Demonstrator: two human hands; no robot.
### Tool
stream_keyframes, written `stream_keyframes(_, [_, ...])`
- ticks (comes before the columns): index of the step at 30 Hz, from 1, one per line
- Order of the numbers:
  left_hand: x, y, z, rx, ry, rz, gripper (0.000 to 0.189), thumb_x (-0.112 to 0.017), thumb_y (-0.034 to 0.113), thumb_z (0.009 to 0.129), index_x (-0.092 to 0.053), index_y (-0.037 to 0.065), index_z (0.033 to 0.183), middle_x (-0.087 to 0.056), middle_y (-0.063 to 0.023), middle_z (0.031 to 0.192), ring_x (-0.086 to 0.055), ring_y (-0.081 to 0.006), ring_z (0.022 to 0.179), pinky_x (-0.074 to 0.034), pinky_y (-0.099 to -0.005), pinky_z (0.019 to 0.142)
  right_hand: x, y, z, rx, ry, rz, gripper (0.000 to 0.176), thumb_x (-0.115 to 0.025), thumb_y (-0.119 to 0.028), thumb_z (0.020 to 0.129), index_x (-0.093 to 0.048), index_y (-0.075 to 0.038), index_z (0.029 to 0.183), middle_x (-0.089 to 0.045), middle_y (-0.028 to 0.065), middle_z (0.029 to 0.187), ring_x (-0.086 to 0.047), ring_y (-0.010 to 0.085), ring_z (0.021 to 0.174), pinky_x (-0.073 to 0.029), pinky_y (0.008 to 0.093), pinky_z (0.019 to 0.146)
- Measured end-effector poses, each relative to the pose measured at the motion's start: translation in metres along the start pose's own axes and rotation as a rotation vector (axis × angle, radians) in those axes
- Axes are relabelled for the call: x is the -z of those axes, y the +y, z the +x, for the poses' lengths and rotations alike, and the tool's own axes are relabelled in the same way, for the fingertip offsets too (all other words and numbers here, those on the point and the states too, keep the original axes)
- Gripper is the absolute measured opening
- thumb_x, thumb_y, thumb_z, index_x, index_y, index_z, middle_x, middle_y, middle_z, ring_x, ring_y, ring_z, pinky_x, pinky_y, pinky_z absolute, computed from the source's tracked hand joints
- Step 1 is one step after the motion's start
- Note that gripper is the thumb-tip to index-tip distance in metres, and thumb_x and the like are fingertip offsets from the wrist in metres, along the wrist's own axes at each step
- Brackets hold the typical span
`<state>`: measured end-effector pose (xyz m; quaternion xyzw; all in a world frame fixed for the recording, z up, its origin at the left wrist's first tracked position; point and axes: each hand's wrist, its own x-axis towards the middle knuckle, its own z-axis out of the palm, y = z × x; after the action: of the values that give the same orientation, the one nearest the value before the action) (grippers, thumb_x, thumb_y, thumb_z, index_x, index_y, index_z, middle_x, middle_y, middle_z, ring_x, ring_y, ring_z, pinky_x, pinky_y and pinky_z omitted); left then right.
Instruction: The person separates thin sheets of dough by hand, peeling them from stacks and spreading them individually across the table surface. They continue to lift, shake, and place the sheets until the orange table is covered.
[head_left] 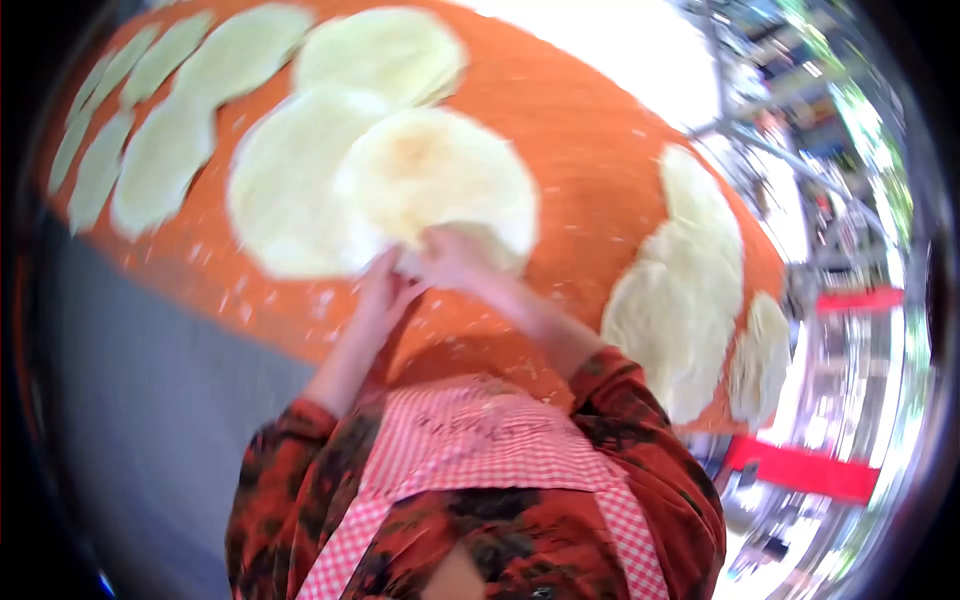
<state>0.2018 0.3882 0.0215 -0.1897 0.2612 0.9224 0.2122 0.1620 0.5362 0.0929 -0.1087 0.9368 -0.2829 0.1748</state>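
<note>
A round, thin flatbread [455,165] with a browned patch lies on top of other rounds in front of me. At its near edge, my right hand [455,257] is closed, its fingers pinching the rim, which looks lifted or folded there. Beside it, touching or nearly so, my left hand [385,288] is closed at the same edge; blur hides exactly how much its fingers hold. Under the top round, a paler flatbread [285,200] sticks out to the left. Behind them lies another flatbread [380,50].
An orange cloth [590,110] dusted with white crumbs covers the table. Several more flatbreads [165,165] overlap along the left. On the right, a pile of flatbreads [680,290] lies near the table's edge, with a smaller folded piece [760,360] beside it. Grey floor [190,400] shows at lower left.
</note>
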Motion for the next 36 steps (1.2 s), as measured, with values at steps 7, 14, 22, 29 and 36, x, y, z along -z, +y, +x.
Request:
stream_keyframes(7, [0.021,0.000,0.005,-0.044,0.174,0.124,0.024,-0.055,0.012,0.094,-0.052,0.013,0.118,-0.061,-0.0057,0.115,-0.060,-0.0230,0.106,-0.052,-0.0456,0.088,0.109,0.120,0.048,0.080,0.558,-0.027,0.020,-0.054,-0.015,0.081,-0.067,-0.001,0.075,-0.066,0.0192,0.073,-0.066,0.0268,0.072,-0.050,0.0411,0.062])
stream_keyframes(14, [0.004,0.000,-0.008,-0.089,0.166,0.071,0.030,-0.052,0.011,0.094,-0.049,0.010,0.123,-0.058,-0.0069,0.123,-0.057,-0.0250,0.114,-0.052,-0.0454,0.091,0.316,0.320,-0.066,-0.233,1.084,0.450,0.016,-0.064,-0.018,0.082,-0.067,-0.002,0.081,-0.061,0.0011,0.073,-0.057,0.0121,0.063,-0.047,0.0314,0.058])
stream_keyframes(22, [-0.033,0.002,-0.022,-0.098,0.109,0.160,0.029,-0.054,0.012,0.093,-0.049,0.008,0.121,-0.059,-0.0078,0.122,-0.059,-0.0241,0.111,-0.054,-0.0417,0.087,0.222,0.360,-0.092,-0.273,1.097,0.410,0.031,-0.057,-0.025,0.092,-0.059,0.000,0.110,-0.060,0.0106,0.098,-0.058,0.0212,0.095,-0.047,0.0326,0.089])
stream_keyframes(29, [-0.066,0.006,-0.015,-0.133,0.096,0.213,0.016,-0.051,0.010,0.095,-0.051,0.009,0.110,-0.061,-0.0090,0.110,-0.062,-0.0228,0.098,-0.056,-0.0403,0.082,0.014,0.054,-0.087,0.427,0.374,-0.119,0.065,-0.070,-0.030,0.075,-0.049,0.007,0.124,-0.055,0.0292,0.120,-0.059,0.0373,0.105,-0.049,0.0476,0.086])
stream_keyframes(36, [-0.062,0.019,-0.009,0.036,0.006,0.169,0.045,-0.047,0.041,0.097,-0.047,0.011,0.131,-0.056,-0.0110,0.127,-0.052,-0.0283,0.119,-0.049,-0.0493,0.092,0.027,0.063,-0.040,0.339,0.184,-0.024,0.025,-0.064,-0.022,0.082,-0.060,-0.004,0.099,-0.065,0.0162,0.098,-0.063,0.0336,0.091,-0.051,0.0441,0.075])
